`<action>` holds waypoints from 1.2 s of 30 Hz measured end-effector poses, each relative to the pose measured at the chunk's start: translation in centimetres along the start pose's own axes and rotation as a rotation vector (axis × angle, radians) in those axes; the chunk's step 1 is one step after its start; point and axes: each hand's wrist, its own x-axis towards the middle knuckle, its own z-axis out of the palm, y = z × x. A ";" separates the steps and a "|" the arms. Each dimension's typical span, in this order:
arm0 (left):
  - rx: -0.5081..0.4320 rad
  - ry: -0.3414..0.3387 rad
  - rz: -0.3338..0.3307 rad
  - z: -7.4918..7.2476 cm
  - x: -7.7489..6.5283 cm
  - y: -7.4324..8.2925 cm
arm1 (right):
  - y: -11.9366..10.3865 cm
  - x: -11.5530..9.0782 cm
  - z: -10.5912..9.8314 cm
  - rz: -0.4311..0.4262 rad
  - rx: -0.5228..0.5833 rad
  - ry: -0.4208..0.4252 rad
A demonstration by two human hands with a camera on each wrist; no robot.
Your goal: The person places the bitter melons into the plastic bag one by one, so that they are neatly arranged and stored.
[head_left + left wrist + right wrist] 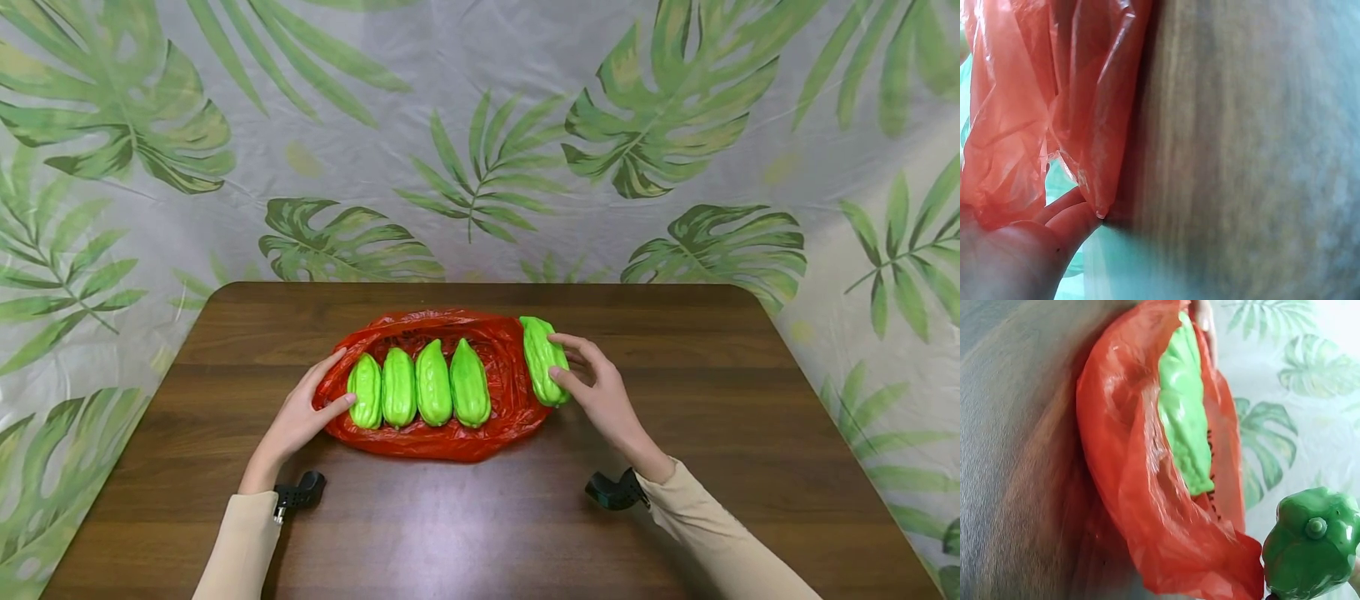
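Note:
Four-sided in red film, a row of several ridged green bitter melons [433, 383] lies side by side in an open red plastic bag [450, 446]. My left hand [300, 414] grips the bag's left side, its thumb tip over the leftmost melon [365, 392]. In the left wrist view the bag's crinkled film [1010, 137] hides part of the fingers. My right hand [606, 396] holds another bitter melon [542, 358] between thumb and fingers at the bag's right rim. In the right wrist view this melon [1310, 544] shows its stubby stem end.
The bag sits on a brown wooden table [712, 400], toward its back edge. Behind hangs a pale curtain [510, 50] with a green leaf print. Black wrist mounts [617, 490] stick out inward from both sleeves.

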 end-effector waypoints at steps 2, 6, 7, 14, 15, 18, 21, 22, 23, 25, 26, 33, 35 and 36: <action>0.002 0.000 -0.001 0.0 0.0 0.0 | 0.0 0.1 0.4 -0.004 -0.001 -0.009; -0.002 0.001 -0.005 -0.1 0.0 0.1 | 0.2 0.3 1.1 -0.004 -0.011 -0.021; -0.004 -0.001 -0.006 -0.1 0.0 0.1 | 0.3 0.4 1.3 -0.004 -0.014 -0.023; -0.005 -0.008 -0.013 -0.1 -0.1 0.2 | 0.7 0.8 2.5 0.016 -0.042 -0.025; -0.006 -0.009 -0.014 -0.1 -0.1 0.2 | 0.7 0.9 2.7 0.021 -0.045 -0.023; -0.007 -0.010 -0.017 -0.1 -0.1 0.3 | 0.2 0.9 3.2 0.027 -0.061 -0.026; -0.008 -0.012 -0.019 -0.1 -0.2 0.4 | -0.7 0.9 3.7 0.029 -0.103 -0.029; -0.007 -0.011 -0.019 -0.1 -0.2 0.4 | -0.5 1.0 3.9 0.030 -0.109 -0.027; -0.007 -0.011 -0.019 -0.1 -0.2 0.4 | -0.4 1.0 4.0 0.029 -0.115 -0.026; -0.005 -0.009 -0.017 -0.1 -0.1 0.3 | 0.4 1.3 4.2 0.022 -0.128 -0.019; -0.004 -0.009 -0.016 -0.1 -0.1 0.3 | 1.0 1.4 4.3 0.019 -0.130 -0.015; -0.006 -0.009 -0.018 -0.1 -0.1 0.3 | 1.7 1.8 5.1 -0.010 -0.206 0.003; -0.002 -0.009 -0.019 0.0 -0.1 0.4 | 1.8 1.9 5.3 -0.013 -0.227 -0.004; -0.001 -0.010 -0.020 0.0 -0.1 0.4 | 1.9 1.9 5.3 -0.019 -0.238 -0.010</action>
